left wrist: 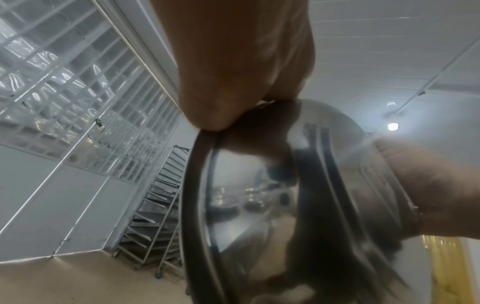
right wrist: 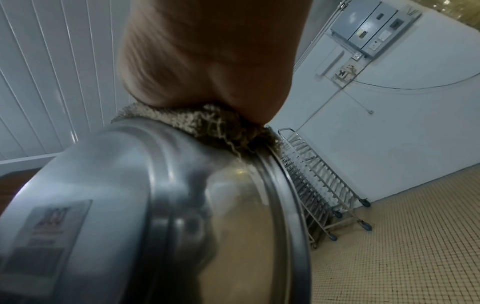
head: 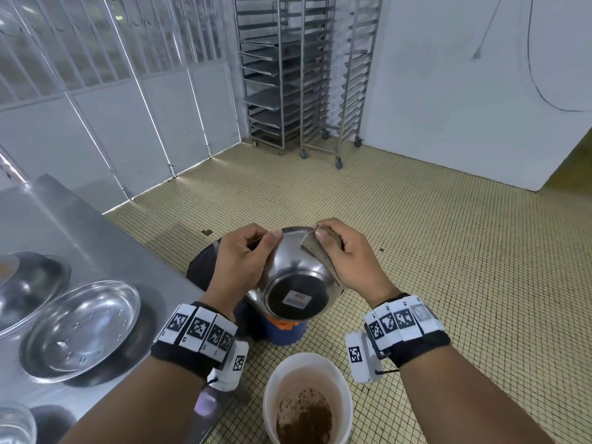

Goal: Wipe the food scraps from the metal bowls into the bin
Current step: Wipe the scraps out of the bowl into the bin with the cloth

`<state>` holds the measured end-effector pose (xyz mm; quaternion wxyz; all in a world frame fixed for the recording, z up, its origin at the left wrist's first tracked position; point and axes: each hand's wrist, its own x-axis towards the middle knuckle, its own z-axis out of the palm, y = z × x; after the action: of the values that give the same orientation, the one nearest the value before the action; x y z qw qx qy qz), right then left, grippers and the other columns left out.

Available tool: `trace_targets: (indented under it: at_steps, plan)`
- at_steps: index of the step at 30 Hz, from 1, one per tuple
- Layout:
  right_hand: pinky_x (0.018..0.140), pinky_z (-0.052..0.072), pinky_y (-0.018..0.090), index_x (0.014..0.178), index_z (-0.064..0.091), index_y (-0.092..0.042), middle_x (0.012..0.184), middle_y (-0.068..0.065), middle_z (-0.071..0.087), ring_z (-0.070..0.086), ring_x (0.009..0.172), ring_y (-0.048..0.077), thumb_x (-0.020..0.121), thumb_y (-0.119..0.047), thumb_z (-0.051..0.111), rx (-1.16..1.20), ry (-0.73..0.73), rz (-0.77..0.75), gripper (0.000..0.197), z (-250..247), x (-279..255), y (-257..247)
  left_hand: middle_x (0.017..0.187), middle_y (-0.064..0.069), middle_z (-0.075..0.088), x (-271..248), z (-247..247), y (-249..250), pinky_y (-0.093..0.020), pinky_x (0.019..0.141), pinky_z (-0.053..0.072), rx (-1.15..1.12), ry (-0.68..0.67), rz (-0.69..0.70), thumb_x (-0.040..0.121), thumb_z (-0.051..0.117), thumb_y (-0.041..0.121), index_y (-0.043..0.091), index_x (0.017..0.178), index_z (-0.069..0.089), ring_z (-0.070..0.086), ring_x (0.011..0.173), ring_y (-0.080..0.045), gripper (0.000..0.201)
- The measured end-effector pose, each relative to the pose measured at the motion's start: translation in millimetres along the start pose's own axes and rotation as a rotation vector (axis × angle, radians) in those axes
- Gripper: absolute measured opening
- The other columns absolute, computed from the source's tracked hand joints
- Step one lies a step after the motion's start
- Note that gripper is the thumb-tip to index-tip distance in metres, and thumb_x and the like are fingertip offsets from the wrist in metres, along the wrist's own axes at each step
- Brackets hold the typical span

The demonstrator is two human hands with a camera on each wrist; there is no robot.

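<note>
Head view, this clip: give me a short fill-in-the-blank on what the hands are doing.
1. The left hand grips the metal ____ by its rim.
2. The right hand presses a ____ against the rim.
3. The sticker sits on the bowl's ____.
4. The white bucket stands on the ____.

Missing: bowl; cloth; underside; floor

A steel tabletop is filling the left of the head view, carrying a shallow metal dish near its front edge and another metal bowl lying just behind it, partly cut off. A clear container is sitting at the near corner. The tiled floor is bearing a white bucket of brown liquid, a dark bin standing beside the tabletop, and wheeled tray racks standing against the far wall.
</note>
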<state>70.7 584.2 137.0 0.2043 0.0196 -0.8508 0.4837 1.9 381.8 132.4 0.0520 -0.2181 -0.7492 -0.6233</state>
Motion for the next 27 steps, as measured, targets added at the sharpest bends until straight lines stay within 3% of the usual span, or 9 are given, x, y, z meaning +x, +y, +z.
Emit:
trace_targets:
  at_steps: [2, 5, 7, 12, 15, 19, 21, 24, 27]
  plan:
    - [0.069, 0.047, 0.012, 0.091, 0.06, -0.04, 0.087, -0.019, 0.066, 0.062, 0.078, 0.002, 0.108, -0.031, 0.047, 0.013, 0.044, -0.021, 0.023, 0.7, -4.0, 1.8, 0.054, 0.0, 0.062, 3.4, -4.6, -0.4, -0.018, 0.045, 0.043, -0.006, 0.046, 0.005, 0.098, 0.071, 0.022, 0.008, 0.074, 0.069, 0.055, 0.046, -0.007, 0.027]
    - [0.076, 0.052, 0.029, 0.089, 0.062, -0.032, 0.085, -0.008, 0.066, 0.062, 0.078, 0.011, 0.109, -0.036, 0.042, 0.057, 0.095, 0.062, 0.029, 2.3, -8.1, 10.1, 0.056, -0.001, 0.062, 7.6, -9.4, -1.8, -0.018, 0.049, 0.043, -0.002, 0.137, 0.02, 0.098, 0.071, 0.022, 0.005, 0.074, 0.069, 0.053, 0.05, -0.006, 0.03]
    - [0.076, 0.053, 0.037, 0.088, 0.063, -0.03, 0.083, -0.005, 0.066, 0.062, 0.078, 0.015, 0.109, -0.035, 0.043, 0.029, 0.087, 0.058, 0.029, 0.7, -4.3, 9.6, 0.051, 0.003, 0.058, 5.8, -6.7, -0.5, -0.017, 0.047, 0.041, 0.007, 0.121, 0.007, 0.099, 0.069, 0.022, 0.002, 0.074, 0.067, 0.051, 0.046, -0.005, 0.033]
    - [0.07, 0.043, 0.024, 0.093, 0.06, -0.043, 0.085, -0.02, 0.066, 0.061, 0.08, -0.004, 0.102, -0.044, 0.053, -0.221, -0.124, -0.054, 0.012, -11.3, 16.2, -18.6, 0.062, -0.005, 0.067, 1.1, 3.1, 1.4, -0.02, 0.047, 0.046, 0.049, 0.002, 0.029, 0.099, 0.07, 0.023, 0.003, 0.079, 0.07, 0.06, 0.051, -0.011, 0.028]
    - [0.074, 0.046, 0.022, 0.094, 0.065, -0.041, 0.087, -0.022, 0.068, 0.063, 0.083, -0.005, 0.101, -0.041, 0.058, -0.152, -0.099, -0.033, 0.01, -12.5, 15.3, -18.5, 0.06, -0.001, 0.065, 2.2, 3.1, -1.5, -0.019, 0.05, 0.046, 0.018, 0.045, 0.005, 0.097, 0.071, 0.023, 0.005, 0.075, 0.069, 0.058, 0.053, -0.008, 0.029]
    - [0.078, 0.053, 0.029, 0.091, 0.069, -0.033, 0.086, -0.016, 0.071, 0.066, 0.081, 0.004, 0.102, -0.035, 0.059, -0.002, -0.026, 0.06, 0.015, -7.8, 2.9, -2.2, 0.057, -0.004, 0.062, -3.5, -0.5, -6.6, -0.018, 0.049, 0.044, 0.02, 0.059, -0.043, 0.099, 0.069, 0.022, 0.0, 0.076, 0.067, 0.054, 0.051, -0.006, 0.032]
    - [0.079, 0.057, 0.035, 0.091, 0.071, -0.029, 0.087, -0.013, 0.072, 0.068, 0.081, 0.007, 0.101, -0.035, 0.06, 0.012, -0.029, 0.083, 0.016, -6.7, 0.5, 0.0, 0.061, -0.011, 0.063, -3.7, -5.1, -3.6, -0.016, 0.047, 0.043, 0.119, -0.07, -0.03, 0.101, 0.065, 0.023, 0.002, 0.079, 0.067, 0.054, 0.049, -0.006, 0.031]
    - [0.08, 0.059, 0.038, 0.087, 0.071, -0.037, 0.086, -0.012, 0.073, 0.069, 0.081, 0.007, 0.1, -0.035, 0.064, 0.009, -0.076, 0.057, 0.015, -7.9, 3.4, -6.7, 0.061, -0.008, 0.064, 3.1, -6.5, 7.7, -0.016, 0.047, 0.044, 0.229, -0.256, 0.031, 0.103, 0.063, 0.023, 0.006, 0.081, 0.068, 0.057, 0.049, -0.006, 0.028]
    - [0.079, 0.059, 0.039, 0.086, 0.07, -0.038, 0.084, -0.013, 0.073, 0.07, 0.081, 0.008, 0.099, -0.036, 0.064, 0.012, -0.087, 0.032, 0.015, -7.5, 7.5, -11.9, 0.058, -0.004, 0.063, 10.7, -0.8, 13.6, -0.018, 0.048, 0.042, 0.205, -0.248, 0.069, 0.102, 0.065, 0.023, 0.004, 0.078, 0.067, 0.055, 0.05, -0.007, 0.031]
